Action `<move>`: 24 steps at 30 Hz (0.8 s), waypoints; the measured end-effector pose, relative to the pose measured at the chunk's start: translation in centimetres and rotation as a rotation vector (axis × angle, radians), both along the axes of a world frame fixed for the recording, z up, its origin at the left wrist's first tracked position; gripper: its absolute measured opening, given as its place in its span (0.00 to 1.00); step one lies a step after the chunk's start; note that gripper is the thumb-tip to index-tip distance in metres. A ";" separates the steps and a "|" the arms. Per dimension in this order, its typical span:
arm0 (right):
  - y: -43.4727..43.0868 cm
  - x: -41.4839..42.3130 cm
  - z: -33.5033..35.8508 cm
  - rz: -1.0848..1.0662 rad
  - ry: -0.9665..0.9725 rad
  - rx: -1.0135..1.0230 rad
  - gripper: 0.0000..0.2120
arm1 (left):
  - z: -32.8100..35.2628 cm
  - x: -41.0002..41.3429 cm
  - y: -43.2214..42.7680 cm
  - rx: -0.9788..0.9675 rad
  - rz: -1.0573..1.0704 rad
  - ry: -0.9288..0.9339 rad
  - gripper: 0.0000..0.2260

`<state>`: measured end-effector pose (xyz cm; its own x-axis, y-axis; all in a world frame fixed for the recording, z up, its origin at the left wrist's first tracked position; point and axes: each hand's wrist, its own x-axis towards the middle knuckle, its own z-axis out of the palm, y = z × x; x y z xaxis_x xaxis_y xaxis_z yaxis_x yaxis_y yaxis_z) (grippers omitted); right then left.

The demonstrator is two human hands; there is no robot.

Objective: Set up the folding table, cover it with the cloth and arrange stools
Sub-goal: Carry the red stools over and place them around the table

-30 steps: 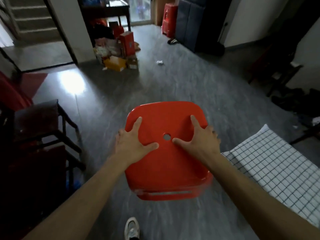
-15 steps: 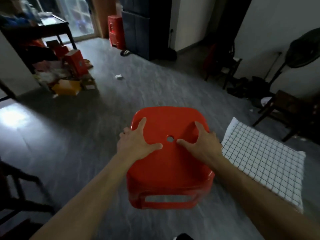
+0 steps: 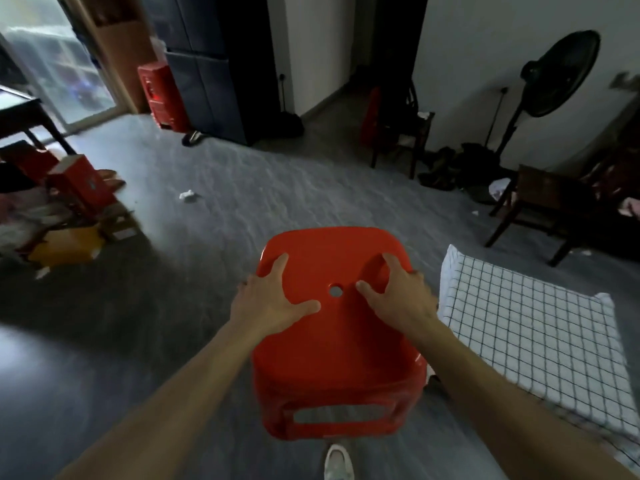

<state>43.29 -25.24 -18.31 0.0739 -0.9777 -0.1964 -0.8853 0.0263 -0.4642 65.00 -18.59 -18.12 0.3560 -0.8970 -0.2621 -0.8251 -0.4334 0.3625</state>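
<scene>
Grey floor [image 3: 214, 237], dim room. Red stool [image 3: 339, 351], apparently airborne, gripped at seat by left hand [image 3: 273, 301] and right hand [image 3: 398, 297]. Cloth-covered bench [image 3: 526, 327] lies frame right, nearer right hand.

One red stool [image 3: 339, 344], one checked cloth [image 3: 536, 341], one standing fan [image 3: 561, 77], two dark wooden chairs [image 3: 403, 133] [image 3: 540, 199]

The red stool [image 3: 341, 344] is hiding its own legs, while the view's edges are cutting off the checked cloth [image 3: 519, 327] and white shoe [image 3: 338, 464].
</scene>
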 end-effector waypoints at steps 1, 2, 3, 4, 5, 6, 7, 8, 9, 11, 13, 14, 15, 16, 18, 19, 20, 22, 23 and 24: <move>-1.4 0.3 0.2 -0.009 -0.010 -0.004 0.38 | 0.2 0.4 -1.7 -0.010 -0.009 0.002 0.53; -2.9 0.7 0.4 -0.021 -0.017 -0.011 0.37 | 0.5 0.9 -3.4 -0.022 -0.023 0.005 0.53; -4.3 1.0 0.6 -0.035 -0.019 -0.019 0.37 | 0.7 1.4 -5.1 -0.029 -0.039 0.008 0.53; -5.6 1.3 0.8 -0.048 -0.015 -0.026 0.37 | 0.9 1.8 -6.7 -0.033 -0.058 0.004 0.53; -6.8 1.6 0.9 -0.061 -0.016 -0.032 0.36 | 1.1 2.2 -8.3 -0.035 -0.076 -0.003 0.53; -8.0 1.8 1.1 -0.074 -0.020 -0.035 0.36 | 1.2 2.5 -9.9 -0.036 -0.090 -0.007 0.53; -9.2 2.1 1.2 -0.089 -0.026 -0.035 0.36 | 1.4 2.8 -11.6 -0.036 -0.104 -0.009 0.53; -10.5 2.4 1.3 -0.108 -0.031 -0.037 0.36 | 1.4 3.2 -13.2 -0.038 -0.119 -0.012 0.53; -11.7 2.7 1.3 -0.128 -0.032 -0.042 0.36 | 1.3 3.7 -14.8 -0.039 -0.136 -0.016 0.53; -14.1 3.5 1.1 -0.172 -0.025 -0.044 0.36 | 0.9 4.5 -18.1 -0.045 -0.170 -0.009 0.53; -16.5 4.4 0.8 -0.220 -0.020 -0.037 0.37 | 0.5 5.4 -21.6 -0.040 -0.214 0.013 0.53; -17.6 4.9 0.5 -0.252 -0.015 -0.034 0.37 | 0.1 5.8 -23.3 -0.037 -0.240 0.029 0.53; -19.0 5.4 0.4 -0.291 -0.010 -0.039 0.38 | -0.1 6.3 -25.5 -0.041 -0.275 0.050 0.53; -19.8 5.7 0.3 -0.313 -0.008 -0.036 0.38 | -0.3 6.5 -26.9 -0.046 -0.298 0.062 0.53; -22.0 6.3 0.3 -0.381 -0.001 -0.043 0.38 | -0.6 7.0 -30.7 -0.069 -0.365 0.047 0.53; -23.1 6.7 0.3 -0.422 0.001 -0.036 0.38 | -0.8 7.3 -32.6 -0.067 -0.402 0.037 0.53; -24.0 7.0 0.3 -0.457 0.002 -0.028 0.39 | -0.9 7.4 -34.4 -0.063 -0.434 0.035 0.53; -25.7 7.2 0.4 -0.516 0.004 -0.025 0.39 | -0.8 7.1 -37.9 -0.074 -0.498 0.037 0.53; -26.5 7.0 0.4 -0.550 -0.001 -0.019 0.39 | -0.7 6.9 -39.4 -0.076 -0.533 0.039 0.53; -27.3 6.9 0.3 -0.581 -0.004 -0.011 0.39 | -0.8 6.6 -41.0 -0.071 -0.566 0.042 0.53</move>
<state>50.15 -52.54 -18.01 -0.4751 -0.8598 -0.1871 -0.7251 0.5031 -0.4703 71.60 -59.56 -18.89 -0.1948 -0.9606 -0.1981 -0.9058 0.0988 0.4120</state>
